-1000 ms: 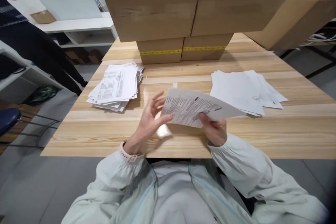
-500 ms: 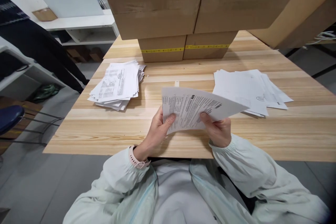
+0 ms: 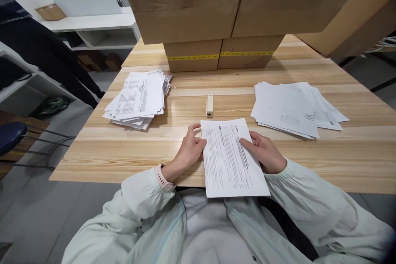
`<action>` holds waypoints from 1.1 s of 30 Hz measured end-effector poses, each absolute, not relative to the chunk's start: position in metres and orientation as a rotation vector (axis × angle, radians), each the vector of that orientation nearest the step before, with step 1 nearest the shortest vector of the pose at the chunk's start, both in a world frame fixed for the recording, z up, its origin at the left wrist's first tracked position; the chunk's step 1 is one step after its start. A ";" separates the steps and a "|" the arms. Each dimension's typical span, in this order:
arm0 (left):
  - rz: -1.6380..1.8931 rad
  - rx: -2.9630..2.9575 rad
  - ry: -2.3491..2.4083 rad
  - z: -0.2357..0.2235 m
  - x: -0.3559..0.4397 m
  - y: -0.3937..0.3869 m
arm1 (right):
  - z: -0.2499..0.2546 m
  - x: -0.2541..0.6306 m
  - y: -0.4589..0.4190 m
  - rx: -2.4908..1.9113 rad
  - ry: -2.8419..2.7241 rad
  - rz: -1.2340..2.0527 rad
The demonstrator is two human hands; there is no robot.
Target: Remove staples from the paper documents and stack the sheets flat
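The printed paper (image 3: pixel 233 163) now runs lengthwise between the hands, no longer crosswise. Left hand (image 3: pixel 191 147) and right hand (image 3: pixel 265 151) each pinch a side, leaving the small cream tool (image 3: pixel 209 106) just beyond them uncovered

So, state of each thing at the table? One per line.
Paper: held in both hands, printed side up
Left hand: gripping the paper's left edge
Right hand: gripping its right edge
Left paper pile: loosely stacked, edges uneven
Right paper pile: fanned out, uneven
Small cream thing: lying on the table, not held
Cardboard boxes: stacked, tops not visible
Wristband: worn on left wrist
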State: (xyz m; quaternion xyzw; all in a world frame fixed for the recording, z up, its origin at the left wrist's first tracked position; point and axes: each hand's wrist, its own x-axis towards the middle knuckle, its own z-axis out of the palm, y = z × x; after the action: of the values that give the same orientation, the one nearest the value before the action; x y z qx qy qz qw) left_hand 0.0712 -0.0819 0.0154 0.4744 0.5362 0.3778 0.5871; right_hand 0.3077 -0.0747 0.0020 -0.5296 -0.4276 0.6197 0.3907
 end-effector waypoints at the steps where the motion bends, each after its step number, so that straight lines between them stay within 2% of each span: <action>1: 0.892 1.147 1.262 0.012 0.072 -0.077 | 0.002 0.309 -0.074 -1.340 -1.084 1.557; 11: 0.820 1.245 1.320 0.005 0.074 -0.041 | -0.002 0.312 -0.064 -1.363 -1.021 1.498; 15: 0.833 1.247 1.321 0.004 0.074 -0.037 | -0.006 0.322 -0.054 -1.472 -1.211 1.404; 17: 0.855 1.202 1.287 0.001 0.074 -0.036 | 0.000 0.334 -0.047 -1.632 -1.473 1.099; 21: 0.863 1.067 1.282 0.000 0.075 -0.033 | 0.037 0.350 -0.027 -1.789 -1.865 0.203; 23: 0.859 1.026 1.291 0.003 0.075 -0.032 | 0.057 0.344 -0.010 -1.725 -1.945 0.035; 27: 0.862 0.981 1.264 0.005 0.077 -0.031 | 0.075 0.298 0.042 -1.492 -2.109 0.078; 33: 0.850 0.911 1.229 0.005 0.078 -0.027 | 0.049 0.214 0.109 -1.477 -2.380 0.354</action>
State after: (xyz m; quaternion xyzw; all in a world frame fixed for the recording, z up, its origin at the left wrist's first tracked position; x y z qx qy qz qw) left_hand 0.0780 -0.0272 0.0046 0.3997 0.5391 0.3726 0.6410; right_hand 0.2138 0.1088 0.0488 -0.5166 -0.8323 0.1237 0.1585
